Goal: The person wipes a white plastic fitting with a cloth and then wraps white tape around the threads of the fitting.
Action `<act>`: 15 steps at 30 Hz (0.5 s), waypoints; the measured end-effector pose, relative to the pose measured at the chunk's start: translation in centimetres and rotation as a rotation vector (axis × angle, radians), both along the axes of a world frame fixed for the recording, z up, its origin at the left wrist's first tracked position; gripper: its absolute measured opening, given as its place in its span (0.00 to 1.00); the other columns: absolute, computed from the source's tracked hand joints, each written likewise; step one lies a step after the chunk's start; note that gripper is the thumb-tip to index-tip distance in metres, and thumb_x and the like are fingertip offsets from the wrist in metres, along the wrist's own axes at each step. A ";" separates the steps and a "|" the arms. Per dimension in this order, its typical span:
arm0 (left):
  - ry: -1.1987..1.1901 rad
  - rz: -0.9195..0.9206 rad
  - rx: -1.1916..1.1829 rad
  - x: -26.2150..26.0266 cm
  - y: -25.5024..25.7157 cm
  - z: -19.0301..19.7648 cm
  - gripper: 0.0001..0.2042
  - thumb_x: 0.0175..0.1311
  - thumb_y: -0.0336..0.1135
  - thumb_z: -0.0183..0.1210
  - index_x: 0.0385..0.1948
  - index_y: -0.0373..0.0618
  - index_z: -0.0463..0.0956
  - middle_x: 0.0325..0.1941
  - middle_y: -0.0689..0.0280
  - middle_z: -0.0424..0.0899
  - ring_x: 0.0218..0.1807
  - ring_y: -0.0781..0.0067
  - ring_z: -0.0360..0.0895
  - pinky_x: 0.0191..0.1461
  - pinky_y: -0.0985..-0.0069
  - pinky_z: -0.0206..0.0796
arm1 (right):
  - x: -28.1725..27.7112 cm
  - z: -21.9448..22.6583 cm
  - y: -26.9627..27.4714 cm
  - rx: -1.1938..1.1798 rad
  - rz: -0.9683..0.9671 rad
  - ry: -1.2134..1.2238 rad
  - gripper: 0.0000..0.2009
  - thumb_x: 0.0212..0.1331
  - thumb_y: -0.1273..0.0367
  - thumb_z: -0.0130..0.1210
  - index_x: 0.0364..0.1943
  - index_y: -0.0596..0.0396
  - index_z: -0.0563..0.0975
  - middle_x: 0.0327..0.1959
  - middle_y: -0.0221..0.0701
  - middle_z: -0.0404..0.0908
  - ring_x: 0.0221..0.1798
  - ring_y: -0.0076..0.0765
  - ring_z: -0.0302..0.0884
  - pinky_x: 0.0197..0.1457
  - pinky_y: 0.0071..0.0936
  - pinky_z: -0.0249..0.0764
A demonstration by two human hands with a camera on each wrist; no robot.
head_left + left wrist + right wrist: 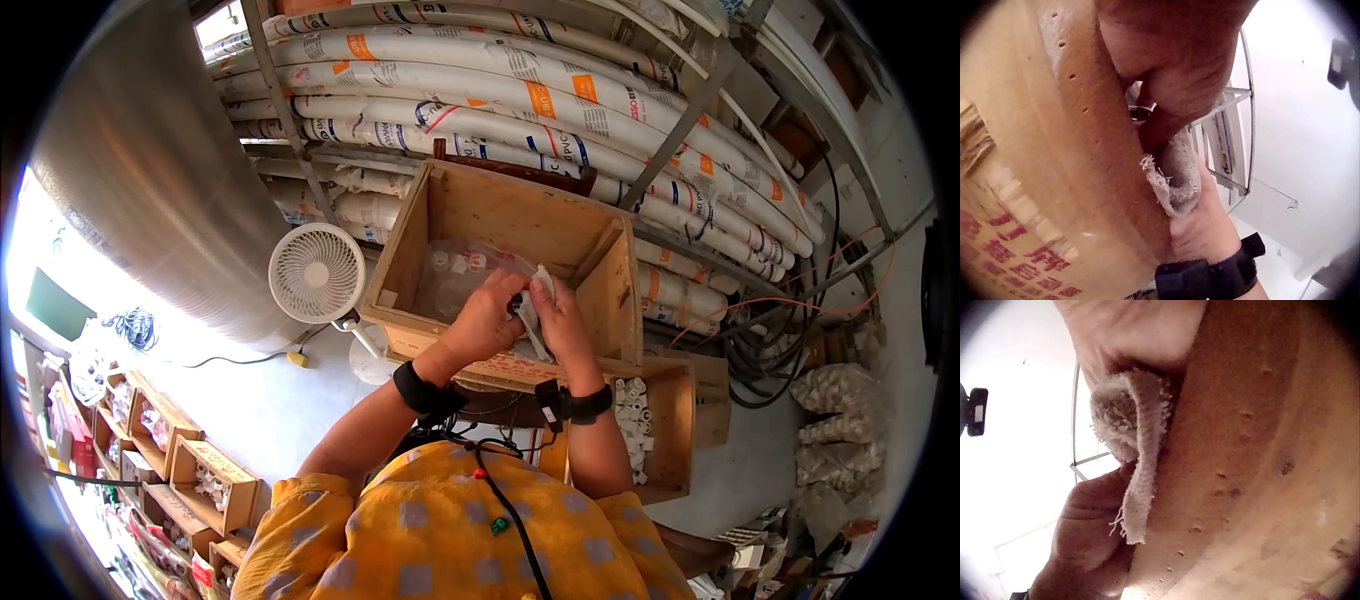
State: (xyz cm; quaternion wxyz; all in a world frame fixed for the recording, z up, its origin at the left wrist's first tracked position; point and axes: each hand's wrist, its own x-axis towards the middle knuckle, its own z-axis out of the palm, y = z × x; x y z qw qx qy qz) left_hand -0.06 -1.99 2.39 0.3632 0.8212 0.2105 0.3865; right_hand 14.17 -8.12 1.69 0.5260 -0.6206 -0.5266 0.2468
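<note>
Over the near side of a wooden box (530, 190), both hands work close together. My right hand (568, 328) grips a grey-white cloth (533, 328), its frayed edge and loose threads hanging in the right wrist view. My left hand (483, 322) has its fingers curled against the cloth, around a small dark piece (515, 303) mostly hidden by the fingers; I cannot tell what kind it is. Inside the box, left of the hands, lies a clear plastic bag (455, 275) with white pieces. In the left wrist view, the cloth (1184, 172) folds over beside the left fingers.
A white fan (317, 272) stands left of the box. Below right, another wooden box (680, 430) holds white pipe fittings (632, 415). Long wrapped pipes (480, 75) lie on a metal rack behind. Black hoses (765, 365) coil at the right, and small wooden bins (215, 480) stand at lower left.
</note>
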 end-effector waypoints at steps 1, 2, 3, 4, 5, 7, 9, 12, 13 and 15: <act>0.013 -0.006 -0.027 -0.2 -0.2 0.5 0.22 0.43 0.24 0.62 0.45 0.38 0.71 0.38 0.58 0.72 0.36 0.64 0.72 0.39 0.73 0.67 | -0.1 0.2 0.0 0.004 0.010 -0.005 0.20 0.66 0.58 0.45 0.50 0.61 0.71 0.45 0.43 0.77 0.47 0.39 0.74 0.53 0.30 0.66; 0.026 -0.012 -0.055 -0.3 -0.3 0.9 0.22 0.43 0.24 0.62 0.45 0.38 0.71 0.38 0.58 0.72 0.36 0.63 0.72 0.40 0.72 0.67 | 0.0 -0.2 0.2 0.012 0.000 0.038 0.20 0.66 0.58 0.45 0.50 0.61 0.71 0.45 0.43 0.77 0.47 0.39 0.74 0.53 0.30 0.66; 0.019 -0.015 -0.061 -0.3 -0.3 0.9 0.22 0.43 0.25 0.62 0.45 0.38 0.71 0.38 0.57 0.72 0.36 0.63 0.72 0.40 0.72 0.68 | 0.2 -0.7 0.3 0.019 -0.010 0.082 0.19 0.66 0.58 0.45 0.50 0.61 0.71 0.45 0.43 0.77 0.47 0.39 0.74 0.53 0.30 0.66; 0.012 -0.018 -0.068 -0.2 -0.4 1.0 0.22 0.43 0.25 0.62 0.45 0.38 0.71 0.38 0.57 0.72 0.36 0.63 0.72 0.40 0.71 0.68 | 0.3 -1.0 0.4 0.026 -0.019 0.125 0.19 0.66 0.59 0.45 0.50 0.62 0.72 0.45 0.44 0.77 0.47 0.39 0.73 0.53 0.30 0.66; 0.005 -0.022 -0.074 -0.1 -0.4 1.0 0.22 0.43 0.25 0.63 0.45 0.38 0.71 0.39 0.57 0.72 0.37 0.63 0.73 0.40 0.71 0.68 | 0.4 -1.1 0.3 0.002 -0.026 0.143 0.19 0.66 0.59 0.46 0.50 0.61 0.71 0.45 0.43 0.77 0.47 0.38 0.73 0.53 0.30 0.66; 0.030 -0.015 -0.064 0.0 -0.3 0.8 0.22 0.43 0.25 0.63 0.45 0.37 0.71 0.39 0.56 0.73 0.37 0.62 0.73 0.41 0.71 0.68 | 0.5 -0.6 0.1 -0.044 -0.043 0.180 0.19 0.66 0.60 0.46 0.51 0.61 0.71 0.45 0.42 0.77 0.47 0.37 0.73 0.53 0.30 0.66; 0.053 -0.027 -0.069 0.2 -0.2 0.8 0.22 0.44 0.26 0.63 0.45 0.36 0.70 0.40 0.56 0.74 0.37 0.64 0.74 0.41 0.72 0.68 | 0.4 -0.2 -0.1 -0.030 -0.045 0.192 0.20 0.67 0.58 0.45 0.50 0.61 0.72 0.45 0.41 0.77 0.46 0.36 0.73 0.52 0.30 0.66; 0.054 -0.093 -0.245 0.0 0.0 1.0 0.21 0.48 0.27 0.64 0.46 0.36 0.70 0.40 0.60 0.75 0.37 0.71 0.74 0.41 0.74 0.68 | 0.7 -0.8 0.1 -0.019 -0.017 0.338 0.22 0.67 0.55 0.43 0.49 0.61 0.72 0.45 0.38 0.77 0.45 0.34 0.73 0.51 0.29 0.67; 0.033 -0.135 -0.399 -0.1 0.2 0.9 0.21 0.50 0.28 0.64 0.47 0.36 0.69 0.40 0.62 0.76 0.37 0.73 0.74 0.41 0.75 0.68 | 0.7 -0.9 0.2 -0.017 -0.002 0.407 0.23 0.67 0.54 0.42 0.49 0.61 0.72 0.45 0.37 0.77 0.45 0.33 0.74 0.50 0.28 0.68; -0.054 -0.193 -0.593 -0.3 0.5 0.7 0.20 0.54 0.30 0.63 0.48 0.36 0.69 0.39 0.64 0.76 0.37 0.77 0.73 0.41 0.76 0.67 | 0.5 -0.1 0.1 0.021 -0.006 0.640 0.24 0.67 0.51 0.41 0.48 0.61 0.72 0.45 0.35 0.77 0.46 0.31 0.74 0.50 0.27 0.69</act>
